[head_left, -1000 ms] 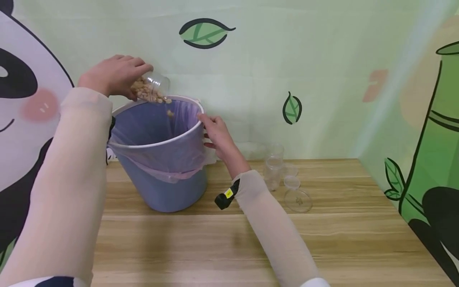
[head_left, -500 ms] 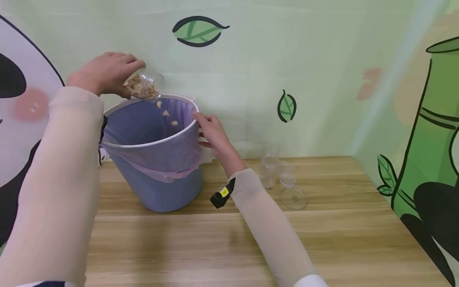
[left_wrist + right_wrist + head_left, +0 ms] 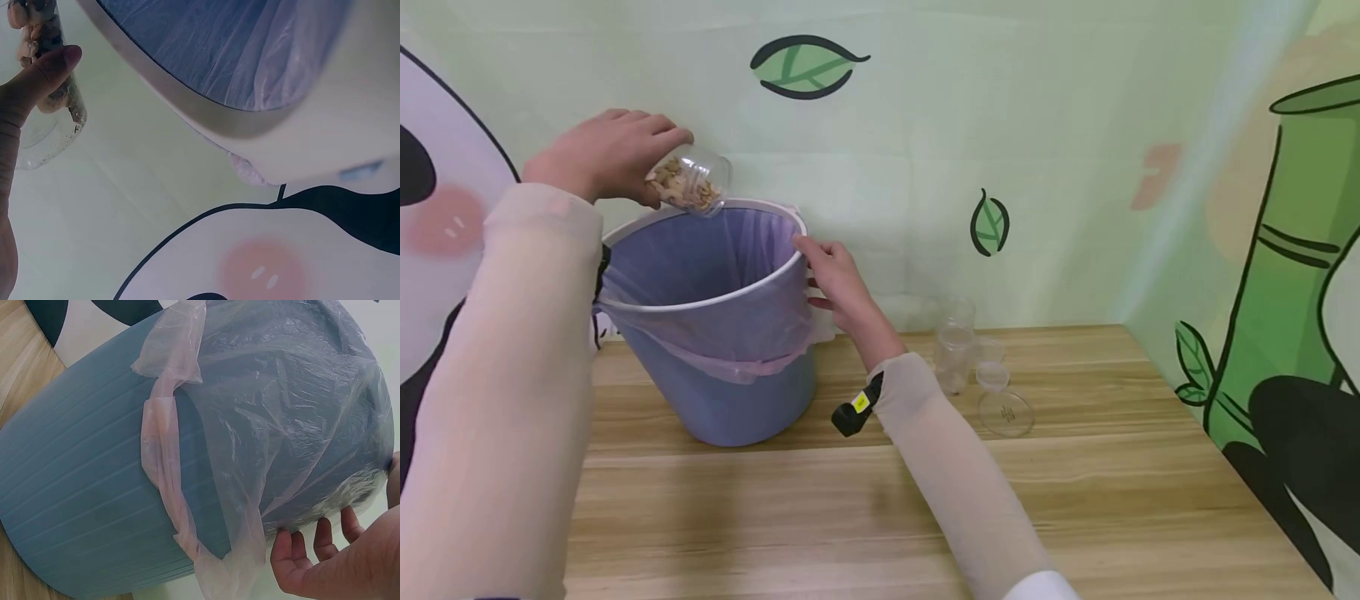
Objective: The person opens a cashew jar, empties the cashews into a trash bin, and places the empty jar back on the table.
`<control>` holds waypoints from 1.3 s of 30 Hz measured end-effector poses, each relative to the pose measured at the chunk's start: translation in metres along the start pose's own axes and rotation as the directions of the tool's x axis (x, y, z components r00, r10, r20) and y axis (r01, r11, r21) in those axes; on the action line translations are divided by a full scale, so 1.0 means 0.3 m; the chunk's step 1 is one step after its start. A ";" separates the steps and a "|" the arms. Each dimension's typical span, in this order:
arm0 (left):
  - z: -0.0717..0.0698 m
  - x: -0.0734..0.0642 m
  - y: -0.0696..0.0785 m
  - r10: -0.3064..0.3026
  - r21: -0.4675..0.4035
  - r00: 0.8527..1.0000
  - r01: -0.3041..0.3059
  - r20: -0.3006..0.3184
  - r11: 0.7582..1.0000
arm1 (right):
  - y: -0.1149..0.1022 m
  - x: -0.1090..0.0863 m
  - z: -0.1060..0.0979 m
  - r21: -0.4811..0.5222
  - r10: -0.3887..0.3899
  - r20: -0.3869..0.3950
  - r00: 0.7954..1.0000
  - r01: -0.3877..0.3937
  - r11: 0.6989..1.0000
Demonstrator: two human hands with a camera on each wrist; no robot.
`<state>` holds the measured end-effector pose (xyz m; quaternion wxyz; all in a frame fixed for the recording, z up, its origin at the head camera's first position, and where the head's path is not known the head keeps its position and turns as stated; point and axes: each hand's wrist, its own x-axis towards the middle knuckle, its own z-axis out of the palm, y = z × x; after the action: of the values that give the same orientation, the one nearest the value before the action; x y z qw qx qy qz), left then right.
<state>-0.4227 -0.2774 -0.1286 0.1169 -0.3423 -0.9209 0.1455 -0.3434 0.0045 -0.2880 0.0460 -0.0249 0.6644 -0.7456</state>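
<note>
My left hand [image 3: 610,154] grips a clear jar [image 3: 718,179], tilted with its mouth over the blue trash bin [image 3: 748,408]. Pale brown nut-like pieces [image 3: 679,183] lie inside. In the left wrist view the thumb [image 3: 53,69] presses the jar's side; the other fingers are out of sight. A translucent pinkish bag [image 3: 244,412] lines the bin and folds over its white rim [image 3: 700,306]. On the bin's right side, my right hand [image 3: 842,287] holds the rim, thumb on top and bent fingers [image 3: 290,559] against the bagged outside wall. The bin's bottom inside is hidden.
Right of the bin, a clear upright container [image 3: 955,358] stands near the back of the wooden table [image 3: 865,500]. Clear round lids [image 3: 1006,414] lie beside it. A green printed backdrop [image 3: 910,125] rises behind.
Pieces were dropping from the jar into the bin earlier; none is seen in the air now. The head view has turned slightly right. Both hands keep their hold.
</note>
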 end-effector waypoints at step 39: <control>-0.015 -0.012 0.006 0.034 0.052 0.998 -0.031 -0.058 0.998 | -0.016 0.015 -0.014 -0.029 0.014 0.007 1.000 -0.014 0.999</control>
<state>-0.4174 -0.2776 -0.1254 0.1505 -0.3585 -0.9072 0.1607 -0.3485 0.0089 -0.2839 0.0534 -0.0237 0.6752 -0.7353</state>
